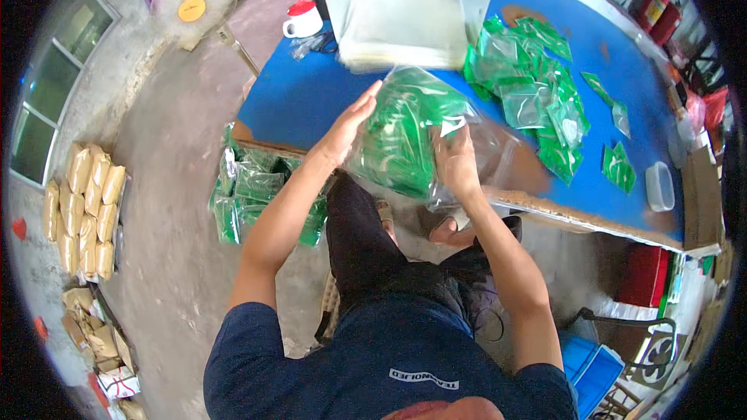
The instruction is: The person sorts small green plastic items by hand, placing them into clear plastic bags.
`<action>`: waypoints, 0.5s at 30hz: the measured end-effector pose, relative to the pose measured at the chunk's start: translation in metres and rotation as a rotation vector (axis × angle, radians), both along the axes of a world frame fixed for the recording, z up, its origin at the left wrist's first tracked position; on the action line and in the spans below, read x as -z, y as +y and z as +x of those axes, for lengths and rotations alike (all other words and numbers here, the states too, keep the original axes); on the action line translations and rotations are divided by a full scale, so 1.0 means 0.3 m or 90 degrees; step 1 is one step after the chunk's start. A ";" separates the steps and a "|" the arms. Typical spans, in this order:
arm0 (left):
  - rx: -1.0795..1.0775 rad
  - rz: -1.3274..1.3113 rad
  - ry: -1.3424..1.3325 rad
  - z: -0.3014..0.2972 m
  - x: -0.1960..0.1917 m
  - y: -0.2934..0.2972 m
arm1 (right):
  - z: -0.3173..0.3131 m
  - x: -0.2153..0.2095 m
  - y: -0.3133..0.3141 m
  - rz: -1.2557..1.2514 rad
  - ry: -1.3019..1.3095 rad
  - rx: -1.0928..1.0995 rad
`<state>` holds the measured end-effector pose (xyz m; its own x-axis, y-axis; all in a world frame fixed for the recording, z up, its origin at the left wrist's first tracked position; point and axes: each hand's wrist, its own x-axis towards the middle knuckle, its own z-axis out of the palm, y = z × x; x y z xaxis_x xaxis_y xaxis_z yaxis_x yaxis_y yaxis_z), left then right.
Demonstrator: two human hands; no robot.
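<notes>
Bare blue table point(311, 93) lies left of the hands; green packets point(537, 97) crowd the right.
</notes>
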<state>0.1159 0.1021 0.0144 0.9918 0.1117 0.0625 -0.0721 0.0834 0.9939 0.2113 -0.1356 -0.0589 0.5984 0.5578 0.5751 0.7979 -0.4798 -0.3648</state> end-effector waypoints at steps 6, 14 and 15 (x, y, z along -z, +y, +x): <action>0.021 -0.014 0.039 0.024 -0.008 0.017 | -0.117 -0.283 -0.105 0.360 0.921 -0.231; 0.119 0.085 0.029 0.004 -0.093 0.020 | -0.121 -0.254 -0.144 0.190 0.617 -0.083; 0.133 0.087 0.024 0.035 -0.095 0.027 | -0.091 -0.184 -0.167 0.316 0.534 -0.072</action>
<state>0.1262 0.1101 0.0429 0.9944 -0.1026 0.0260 -0.0305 -0.0427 0.9986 0.1841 -0.1856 -0.0036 0.8782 0.4464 0.1718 0.2187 -0.0553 -0.9742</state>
